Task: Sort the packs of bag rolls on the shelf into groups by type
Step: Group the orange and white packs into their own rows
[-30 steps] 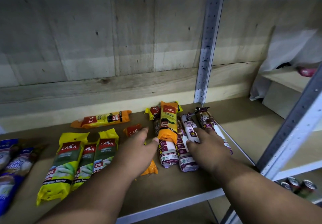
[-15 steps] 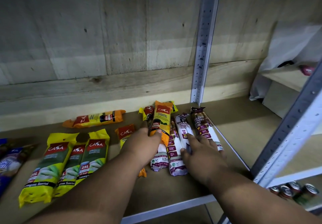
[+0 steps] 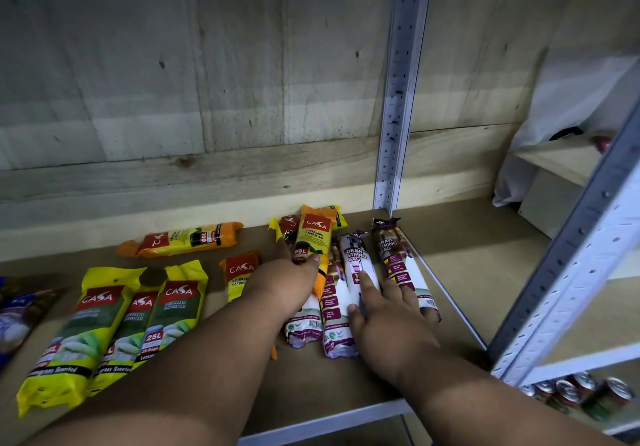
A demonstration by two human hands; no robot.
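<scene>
Both forearms reaching over shelf [image 3: 467, 255]. Left hand [image 3: 284, 282] gripping orange 60L pack [image 3: 313, 237], thumb pressed on its label, other fingers hidden beneath. Right hand [image 3: 388, 321] flat, fingers spread across white drawstring packs [image 3: 356, 262] just right of the orange pack. Yellow 25L packs [image 3: 104, 327] well left of left fingers. Blue packs [image 3: 14, 317] cut off at frame edge.
</scene>
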